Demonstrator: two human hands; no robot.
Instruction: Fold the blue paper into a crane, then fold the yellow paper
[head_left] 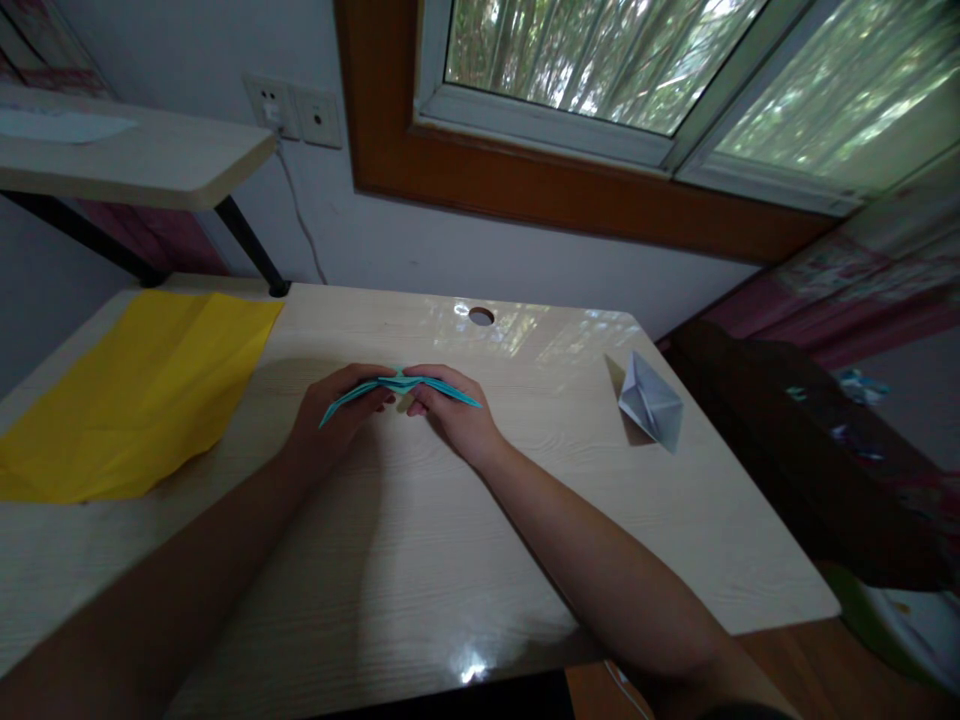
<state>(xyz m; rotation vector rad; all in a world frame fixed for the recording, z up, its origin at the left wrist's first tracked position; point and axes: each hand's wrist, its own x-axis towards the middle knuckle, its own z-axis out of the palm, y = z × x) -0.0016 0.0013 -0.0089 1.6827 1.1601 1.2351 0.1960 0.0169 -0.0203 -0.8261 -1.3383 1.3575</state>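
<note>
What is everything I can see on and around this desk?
folded teal paper: one, teal, mid-desk, held by both hands
yellow sheet: one, yellow, creased, flat on the desk's left
folded white paper: one, white, on the desk's right
desk: one, pale wood, with a cable hole near the far edge
shelf: one, pale, upper left
wall sockets: two, white, on the wall
window: one, brown-framed, with greenery outside
left hand: one, gripping the teal paper's left end
right hand: one, gripping its right end

Dim indoors | daylight from wide glass window (675, 70) at top | glare patches on pale glossy wooden desk (525, 520) near far and near edges | soft forearm shadows | wide-angle bending at edges | right side murky, blurred
</note>
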